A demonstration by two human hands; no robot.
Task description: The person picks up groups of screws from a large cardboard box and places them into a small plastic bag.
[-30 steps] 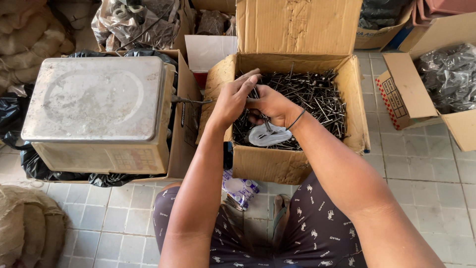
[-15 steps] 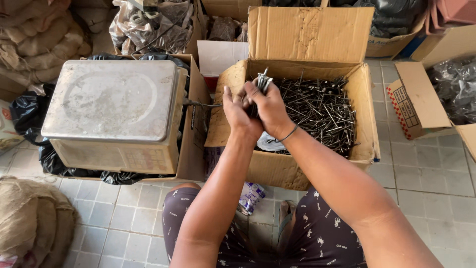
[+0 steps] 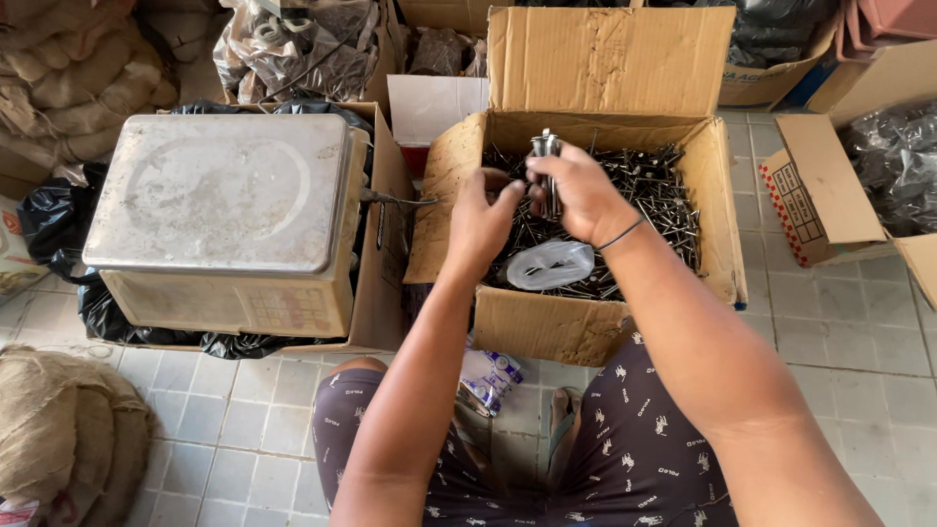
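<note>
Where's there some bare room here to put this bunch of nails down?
Free: the flat metal top of the scale, left of the nail box, and bare floor tiles between that box and the right-hand carton. Crowded: the nail box, full of nails with a plastic bag, under the left hand and right hand.

Shiny metal nails (image 3: 644, 200), matt cardboard box (image 3: 547, 327)

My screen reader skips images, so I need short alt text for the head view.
A person's right hand grips a bunch of nails above an open cardboard box of nails, the left hand beside it. A metal scale sits left.
</note>
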